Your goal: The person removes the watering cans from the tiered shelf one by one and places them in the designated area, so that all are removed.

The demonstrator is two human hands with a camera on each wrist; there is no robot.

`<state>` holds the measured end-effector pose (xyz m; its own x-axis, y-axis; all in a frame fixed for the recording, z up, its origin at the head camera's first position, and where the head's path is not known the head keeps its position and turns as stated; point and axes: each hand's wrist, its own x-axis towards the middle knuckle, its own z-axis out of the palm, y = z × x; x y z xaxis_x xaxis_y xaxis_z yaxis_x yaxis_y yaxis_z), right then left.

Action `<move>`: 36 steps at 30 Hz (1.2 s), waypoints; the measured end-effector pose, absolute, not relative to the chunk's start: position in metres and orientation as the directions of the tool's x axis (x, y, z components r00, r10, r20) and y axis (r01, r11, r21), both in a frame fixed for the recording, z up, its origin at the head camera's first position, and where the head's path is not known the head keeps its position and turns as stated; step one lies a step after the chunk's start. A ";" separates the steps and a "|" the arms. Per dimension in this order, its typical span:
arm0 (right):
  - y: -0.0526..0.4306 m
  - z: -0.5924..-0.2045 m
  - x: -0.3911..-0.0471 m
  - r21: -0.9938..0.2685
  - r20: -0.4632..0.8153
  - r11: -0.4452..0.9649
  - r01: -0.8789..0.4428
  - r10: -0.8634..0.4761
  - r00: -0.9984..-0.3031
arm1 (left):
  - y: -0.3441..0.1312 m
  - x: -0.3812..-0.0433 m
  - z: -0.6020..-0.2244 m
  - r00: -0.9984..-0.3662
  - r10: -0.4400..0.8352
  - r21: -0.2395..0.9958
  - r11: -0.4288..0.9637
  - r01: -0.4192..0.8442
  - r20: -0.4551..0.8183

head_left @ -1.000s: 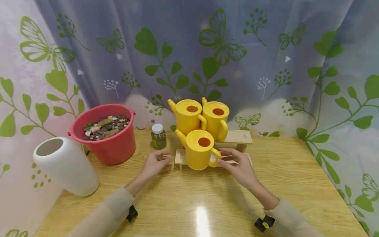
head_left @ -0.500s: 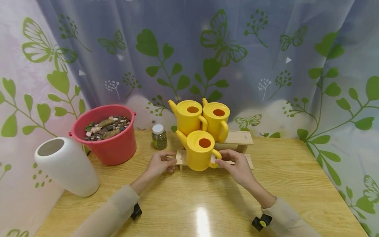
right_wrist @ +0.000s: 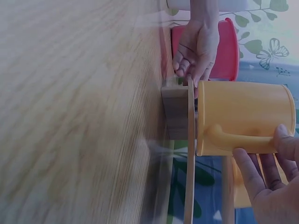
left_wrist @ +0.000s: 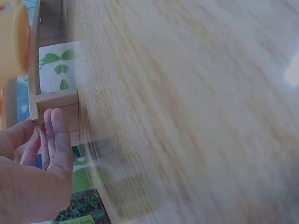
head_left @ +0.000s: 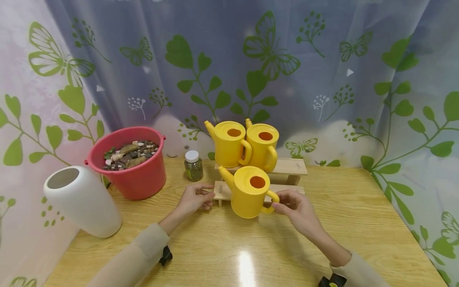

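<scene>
Yellow can [head_left: 248, 197], by shelf edge [head_left: 223, 195], wide tabletop [head_left: 204, 247]

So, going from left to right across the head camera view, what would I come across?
White vase → red bucket → small jar → front yellow watering can → right hand.

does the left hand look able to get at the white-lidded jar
Probably yes: nothing visible stands between the left hand and the jar beyond it, though that hand must first release the wooden stand.
</scene>
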<state>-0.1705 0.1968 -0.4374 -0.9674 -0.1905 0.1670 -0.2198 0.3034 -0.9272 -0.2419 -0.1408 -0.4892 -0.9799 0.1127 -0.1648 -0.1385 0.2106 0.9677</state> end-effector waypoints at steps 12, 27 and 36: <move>0.256 -0.431 -0.127 -0.915 0.166 0.358 -0.186 -0.086 -0.982 | -0.142 -0.243 -0.490 -0.980 0.094 0.967 0.201 -0.154 -0.176; 0.330 -0.408 -0.114 -0.957 0.244 0.166 -0.239 0.008 -0.970 | -0.141 -0.243 -0.488 -0.979 0.091 0.965 0.210 -0.159 -0.181; 0.350 -0.388 -0.138 -0.966 0.254 0.086 -0.244 0.124 -0.959 | -0.139 -0.243 -0.487 -0.979 0.104 0.966 0.211 -0.149 -0.174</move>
<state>-0.1383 0.3502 -0.3879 -0.9593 0.1242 0.2536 -0.2442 0.0860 -0.9659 -0.2427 -0.1390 -0.4868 -0.9794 0.1035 -0.1736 -0.1490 0.2107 0.9661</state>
